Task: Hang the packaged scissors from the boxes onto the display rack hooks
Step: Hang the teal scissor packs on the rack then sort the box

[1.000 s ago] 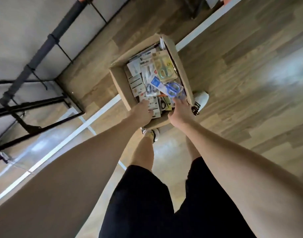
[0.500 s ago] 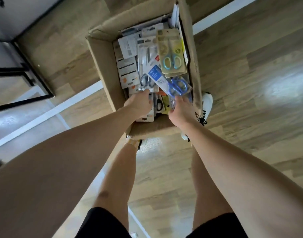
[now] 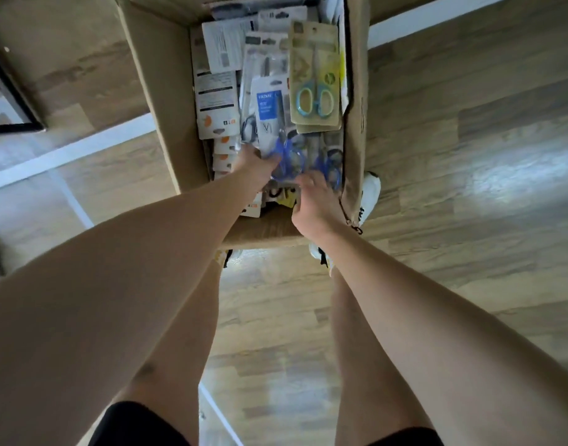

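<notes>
A wood-plank floor (image 3: 469, 156) with a white stripe (image 3: 67, 156) across it fills the view, and an open cardboard box (image 3: 157, 91) sits on it at twelve o'clock, just ahead of the person's white shoes (image 3: 371, 194). The box is packed with carded scissors lying flat and overlapping. At its one o'clock corner lies a tan card with light-blue-handled scissors (image 3: 315, 91); white-and-orange cards (image 3: 215, 101) are stacked along the nine o'clock side.

Both arms reach down into the near end of the box. The left hand (image 3: 253, 162) has its fingers curled around the lower edge of a blue-handled scissors pack (image 3: 270, 114), a white card with a blue label, which lies in the middle of the box with its handle end toward the person. The right hand (image 3: 315, 201) is just beside it at three o'clock, fingers bent onto a second blue-handled pack (image 3: 329, 165) near the box's right wall; whether it actually grips this one I cannot tell.

At nine o'clock, a black metal frame (image 3: 15, 101) stands on the floor.
</notes>
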A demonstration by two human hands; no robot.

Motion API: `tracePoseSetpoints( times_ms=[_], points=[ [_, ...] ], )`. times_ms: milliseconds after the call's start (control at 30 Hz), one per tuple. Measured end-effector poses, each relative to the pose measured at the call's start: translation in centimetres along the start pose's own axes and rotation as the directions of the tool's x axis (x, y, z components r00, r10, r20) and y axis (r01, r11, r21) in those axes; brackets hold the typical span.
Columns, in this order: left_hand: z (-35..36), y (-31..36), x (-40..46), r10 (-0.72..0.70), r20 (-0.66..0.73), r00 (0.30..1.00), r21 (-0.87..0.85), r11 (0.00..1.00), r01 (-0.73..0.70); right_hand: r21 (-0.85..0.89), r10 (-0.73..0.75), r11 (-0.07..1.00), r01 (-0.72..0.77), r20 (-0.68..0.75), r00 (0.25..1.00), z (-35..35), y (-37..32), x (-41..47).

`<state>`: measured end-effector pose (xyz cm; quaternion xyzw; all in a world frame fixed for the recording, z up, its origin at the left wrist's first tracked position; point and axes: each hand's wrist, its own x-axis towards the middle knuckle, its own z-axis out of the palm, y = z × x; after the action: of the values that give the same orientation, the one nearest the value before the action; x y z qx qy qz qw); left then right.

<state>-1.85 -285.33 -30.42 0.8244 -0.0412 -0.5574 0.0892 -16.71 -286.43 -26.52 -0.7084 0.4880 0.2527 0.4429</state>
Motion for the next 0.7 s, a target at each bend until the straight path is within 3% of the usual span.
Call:
tracePoseSetpoints(
  times_ms=[133, 333, 433, 567, 700],
  points=[
    [-0.3, -0.3, 0.2, -0.008, -0.081, 0.997, 0.125, 0.992, 0.018, 0.09, 0.204, 0.976, -0.199, -0.05, 0.978, -0.3, 1.2, 0.3],
    [-1.4, -1.0, 0.5, 0.041, -0.055, 0.998, 0.349, 0.937, -0.019, 0.114, 0.316, 0.944, -0.309, -0.054, 0.947, -0.1, 0.8, 2.5],
    [-1.7, -1.6, 1.0, 0.048, -0.044, 0.998, 0.393, 0.919, -0.026, 0.084, 0.401, 0.915, -0.394, -0.11, 0.909, 0.7, 0.2, 4.1],
    [-2.3, -2.5, 1.1, 0.057, -0.007, 0.998, 0.442, 0.896, -0.047, 0.206, 0.54, 0.832, -0.516, -0.082, 0.838, 1.5, -0.4, 5.0],
    [-3.1, -3.3, 0.7, 0.083, 0.055, 0.995, 0.474, 0.875, -0.099, 0.213, 0.54, 0.826, -0.522, -0.038, 0.841, 0.8, -0.9, 4.0]
  ],
)
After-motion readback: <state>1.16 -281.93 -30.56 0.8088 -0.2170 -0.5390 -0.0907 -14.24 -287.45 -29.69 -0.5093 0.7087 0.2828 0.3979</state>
